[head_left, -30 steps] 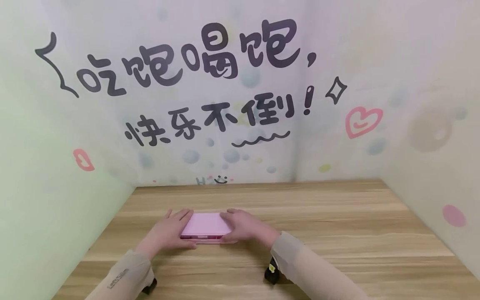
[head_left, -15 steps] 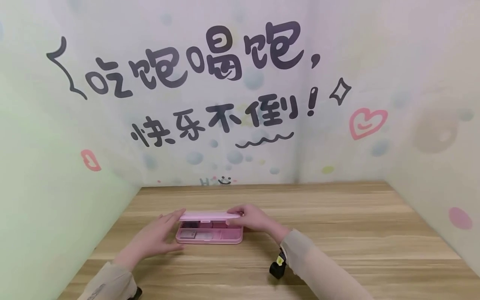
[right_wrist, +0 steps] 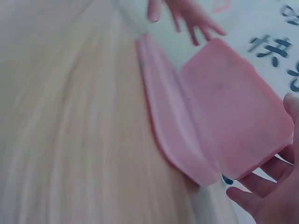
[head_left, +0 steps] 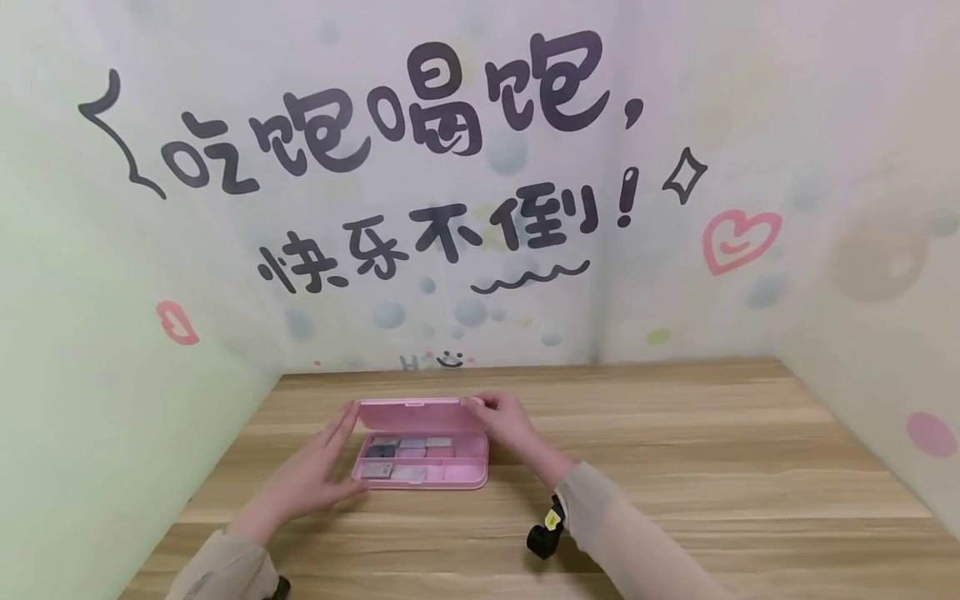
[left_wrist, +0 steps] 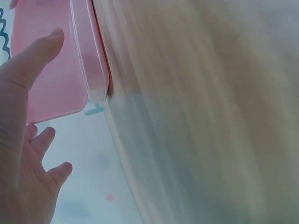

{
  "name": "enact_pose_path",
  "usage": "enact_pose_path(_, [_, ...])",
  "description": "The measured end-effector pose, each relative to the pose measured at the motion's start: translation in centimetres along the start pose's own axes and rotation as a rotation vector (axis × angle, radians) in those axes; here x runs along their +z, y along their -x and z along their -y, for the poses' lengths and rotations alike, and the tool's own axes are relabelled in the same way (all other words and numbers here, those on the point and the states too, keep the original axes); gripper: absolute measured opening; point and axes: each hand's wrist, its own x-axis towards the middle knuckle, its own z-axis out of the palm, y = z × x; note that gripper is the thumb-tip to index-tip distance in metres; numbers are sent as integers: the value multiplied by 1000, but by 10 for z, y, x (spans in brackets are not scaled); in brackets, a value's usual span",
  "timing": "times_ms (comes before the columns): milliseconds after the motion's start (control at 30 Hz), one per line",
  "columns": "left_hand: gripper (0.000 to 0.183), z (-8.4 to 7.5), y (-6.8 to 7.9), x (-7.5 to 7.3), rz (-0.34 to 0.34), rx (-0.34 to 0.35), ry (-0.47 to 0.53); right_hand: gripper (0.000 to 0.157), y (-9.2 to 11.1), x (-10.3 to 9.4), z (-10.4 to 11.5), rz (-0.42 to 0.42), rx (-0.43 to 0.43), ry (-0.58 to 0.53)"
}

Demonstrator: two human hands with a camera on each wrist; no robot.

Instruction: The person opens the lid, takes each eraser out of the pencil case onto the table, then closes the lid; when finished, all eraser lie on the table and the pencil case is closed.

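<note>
Left hand point(head_left: 306, 477) is held spread, fingers extended, nothing gripped; by curled fingers of right hand point(head_left: 513, 425), one lid point(head_left: 420, 417) is pinched, one pink case point(head_left: 465, 475) below.

Both sleeves point(head_left: 622, 533) are beige, the wrist devices point(head_left: 541, 542) black — the right one marked yellow.

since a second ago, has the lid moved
Yes, upward: the lid now stands open, its free edge nearer the wall in the head view.
</note>
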Motion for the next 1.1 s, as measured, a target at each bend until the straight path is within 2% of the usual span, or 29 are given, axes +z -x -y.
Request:
enact_pose_path(100, [115, 0, -9, 3, 1, -16, 35, 42, -2, -3, -1, -48, 41, -73])
enact_pose_path(200, [113, 1, -17, 5, 14, -53, 66, 46, -3, -6, -3, -47, 78, -117])
enact_pose_path(367, [112, 3, -29, 7, 20, -115, 106, 54, 1, -7, -15, 53, 80, -174])
enact_pose_path(567, [100, 6, -39, 11, 18, -218, 205, 77, 12, -6, -24, 184, 0, -202])
enact_pose_path(700, [92, 8, -44, 13, 46, -282, 295, 93, 20, -6, -28, 233, -8, -184])
enact_pose_path(767, [90, 10, -46, 16, 56, -288, 335, 99, 23, -6, -30, 245, -6, -137])
enact_pose_path(967, [84, 14, -43, 24, 99, -317, 444, 103, 29, -8, -34, 280, -13, -86])
enact_pose_path(1100, [90, 16, -36, 27, 125, -311, 508, 105, 29, -9, -36, 296, -8, -52])
